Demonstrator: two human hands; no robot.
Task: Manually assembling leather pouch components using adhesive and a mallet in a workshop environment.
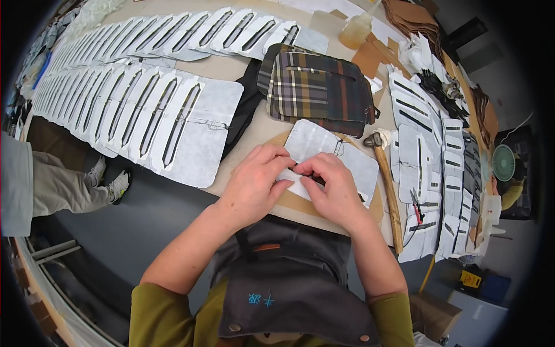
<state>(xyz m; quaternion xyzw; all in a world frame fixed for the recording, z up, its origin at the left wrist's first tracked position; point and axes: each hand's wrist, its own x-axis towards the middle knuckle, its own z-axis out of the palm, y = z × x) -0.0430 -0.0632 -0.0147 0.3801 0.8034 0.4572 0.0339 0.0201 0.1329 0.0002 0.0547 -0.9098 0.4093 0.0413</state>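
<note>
On a rounded tan board at the table's front edge lies a pale grey-white, round-cornered panel with a few loose dark threads on it. My left hand bends over the panel's near part, thumb and fingers closed on a white edge piece there. Close beside it, my right hand pinches the same piece from the other side. A dark strip shows between the fingertips. The fingers partly hide the spot where both hands meet.
Plaid fabric panels are stacked just beyond the board. A wooden-handled hammer lies to the right, near red-handled snips. Overlapping white slotted panels cover the left. A glue bottle stands far back; a person's legs show left.
</note>
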